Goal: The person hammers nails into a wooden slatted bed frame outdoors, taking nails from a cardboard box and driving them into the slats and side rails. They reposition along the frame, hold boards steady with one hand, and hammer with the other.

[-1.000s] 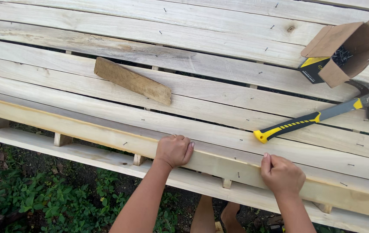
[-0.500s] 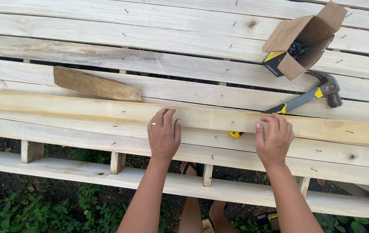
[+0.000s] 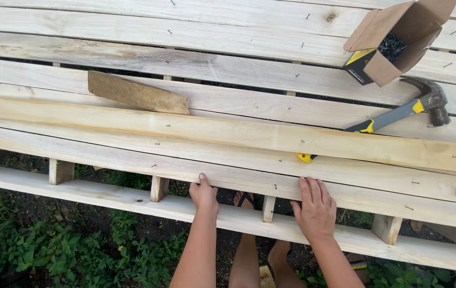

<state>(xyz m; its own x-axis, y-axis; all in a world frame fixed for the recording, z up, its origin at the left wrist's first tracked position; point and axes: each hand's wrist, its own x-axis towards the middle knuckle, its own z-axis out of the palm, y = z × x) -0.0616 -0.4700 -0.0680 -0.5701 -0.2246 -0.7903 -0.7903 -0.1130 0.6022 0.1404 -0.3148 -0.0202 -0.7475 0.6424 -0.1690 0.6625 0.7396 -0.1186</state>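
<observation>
My left hand [image 3: 204, 195] is curled on the near edge of the pale front plank [image 3: 105, 152], thumb on top and fingers hidden under it. To its right, my right hand [image 3: 316, 209] lies flat on the same edge with fingers spread, holding nothing. Beyond the hands, a long loose board [image 3: 228, 133] lies lengthwise on the plank deck. It covers part of the handle of a yellow-and-black claw hammer [image 3: 398, 113]. My feet show below, between the hands.
An open cardboard box of dark nails [image 3: 393, 42] sits at the back right, next to the hammer head. A short darker wood offcut [image 3: 137, 93] lies left of centre. A lower rail [image 3: 105, 194] with short blocks runs beneath the deck; green plants cover the ground.
The long loose board has been pushed away from the near edge onto the deck, over the hammer handle. Both hands have left it and come back to the front plank's edge.
</observation>
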